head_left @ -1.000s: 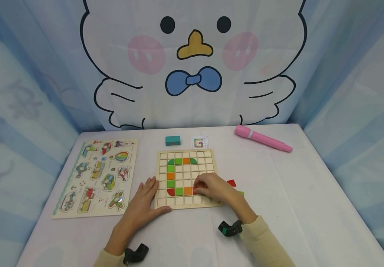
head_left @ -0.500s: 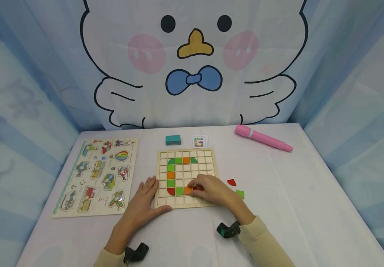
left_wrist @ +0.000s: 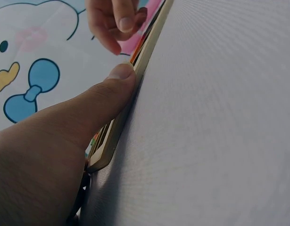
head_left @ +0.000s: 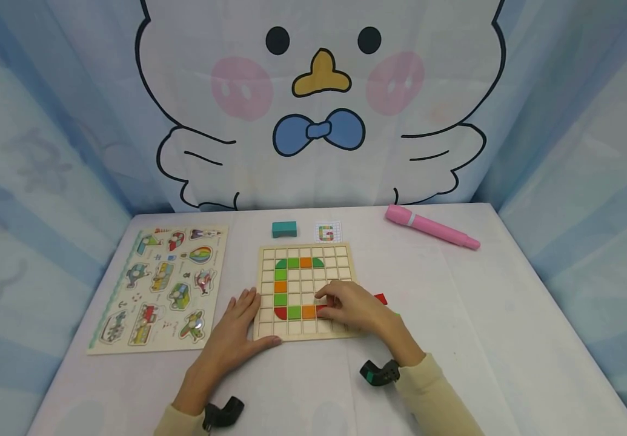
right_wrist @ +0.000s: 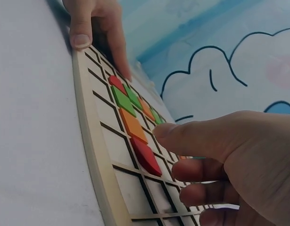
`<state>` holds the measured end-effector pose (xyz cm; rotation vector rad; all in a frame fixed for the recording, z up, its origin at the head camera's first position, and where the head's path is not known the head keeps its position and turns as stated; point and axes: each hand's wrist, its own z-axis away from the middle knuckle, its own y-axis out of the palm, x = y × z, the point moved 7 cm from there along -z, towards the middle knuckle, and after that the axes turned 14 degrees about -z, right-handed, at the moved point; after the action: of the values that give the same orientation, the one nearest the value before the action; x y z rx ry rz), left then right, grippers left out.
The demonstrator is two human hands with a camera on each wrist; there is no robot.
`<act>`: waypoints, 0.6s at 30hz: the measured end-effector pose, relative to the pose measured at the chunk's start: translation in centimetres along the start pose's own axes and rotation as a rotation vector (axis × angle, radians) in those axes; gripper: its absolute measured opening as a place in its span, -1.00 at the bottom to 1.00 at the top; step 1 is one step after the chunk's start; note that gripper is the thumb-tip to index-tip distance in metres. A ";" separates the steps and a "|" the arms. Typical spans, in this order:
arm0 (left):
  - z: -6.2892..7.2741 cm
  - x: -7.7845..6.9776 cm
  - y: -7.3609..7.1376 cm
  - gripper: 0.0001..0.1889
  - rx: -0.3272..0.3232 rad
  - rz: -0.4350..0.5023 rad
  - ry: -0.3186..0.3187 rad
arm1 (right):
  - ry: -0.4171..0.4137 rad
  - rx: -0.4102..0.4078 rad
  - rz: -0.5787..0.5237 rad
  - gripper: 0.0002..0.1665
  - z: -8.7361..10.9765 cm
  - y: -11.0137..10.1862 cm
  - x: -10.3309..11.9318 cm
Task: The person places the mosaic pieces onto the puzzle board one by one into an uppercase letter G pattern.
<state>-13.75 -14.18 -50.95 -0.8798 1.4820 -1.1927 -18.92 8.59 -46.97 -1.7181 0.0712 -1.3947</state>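
A wooden grid board (head_left: pixel 306 286) bears green, orange and red pieces in a C-shaped line. My left hand (head_left: pixel 237 327) rests on its left side, fingers along the edge, thumb at the front edge. Over the board's lower right part hovers my right hand (head_left: pixel 354 306), thumb and fingers apart with nothing between them. In the right wrist view, a red rounded piece (right_wrist: pixel 145 157) lies in the cell beside an orange square (right_wrist: pixel 133 125), just below the right thumb. From the head, my right hand partly hides that red piece.
A loose red piece (head_left: pixel 381 299) lies right of the board, partly behind my right wrist. Behind the board are a teal block (head_left: pixel 284 229) and a small pattern card (head_left: pixel 328 232). A pink marker (head_left: pixel 433 227) lies back right, a picture puzzle board (head_left: pixel 171 337) left.
My right hand first shifted a little left toward the orange square, then back right, its fingers now lifted from the red piece. The left hand has stayed on the board's edge.
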 end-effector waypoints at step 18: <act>0.0 0.0 0.1 0.15 -0.004 -0.006 -0.005 | 0.075 -0.072 -0.010 -0.64 2.7 -4.2 -2.2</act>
<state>-13.72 -14.16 -51.08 -0.8904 1.4787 -1.1916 -19.46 13.93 -45.80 -1.7269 0.1560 -1.4800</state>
